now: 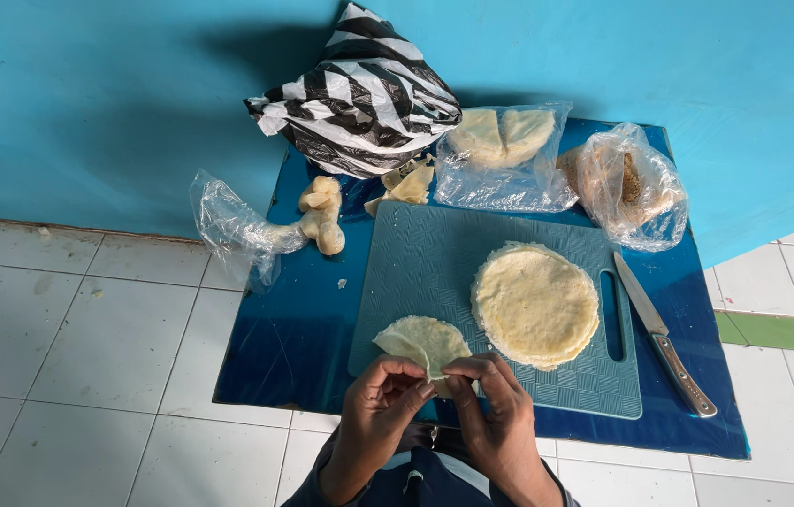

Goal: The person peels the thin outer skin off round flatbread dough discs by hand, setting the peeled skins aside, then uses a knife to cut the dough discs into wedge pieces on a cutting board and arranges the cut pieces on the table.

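My left hand (376, 399) and my right hand (498, 404) pinch the near edge of a thin, pale round dough wrapper (423, 342), partly folded, at the front edge of a grey-blue cutting board (435, 258). A stack of the same round wrappers (536, 305) lies on the board just to the right of my hands. Both hands grip the folded wrapper with fingertips close together.
A knife (664, 338) lies right of the board on a shiny blue table (294, 329). Behind the board are a black-and-white striped bag (359, 94), clear bags with wrappers (500, 150) and brown pieces (627, 183), and pale dough lumps (322, 214). White floor tiles surround the table.
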